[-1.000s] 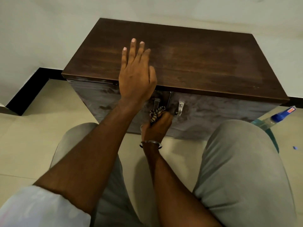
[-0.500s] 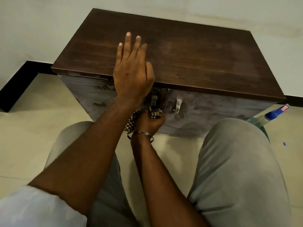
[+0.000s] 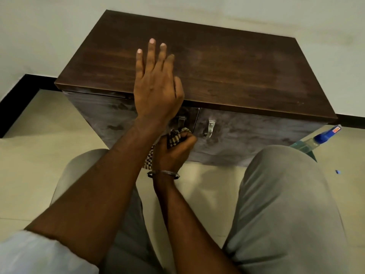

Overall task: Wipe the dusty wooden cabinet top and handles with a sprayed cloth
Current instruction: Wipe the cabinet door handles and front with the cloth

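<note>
A low dark wooden cabinet (image 3: 237, 68) stands against the wall, its top faintly dusty on the right. My left hand (image 3: 156, 86) lies flat on the front edge of the top, fingers spread. Below it my right hand (image 3: 173, 151) is closed on a checked cloth (image 3: 174, 136) and presses it against the lower end of the left door handle (image 3: 181, 120). The right door handle (image 3: 210, 127), a small metal pull, is uncovered beside it. Both door fronts look smeared with dust.
A spray bottle (image 3: 320, 139) with a blue head lies on the tiled floor at the right, behind my right knee (image 3: 276, 167). My left knee (image 3: 87, 161) is at the lower left. A black skirting strip (image 3: 17, 99) runs along the wall.
My right hand with the cloth has shifted slightly left and down along the left handle. The left hand has stayed flat on the cabinet top; the view has moved a little.
</note>
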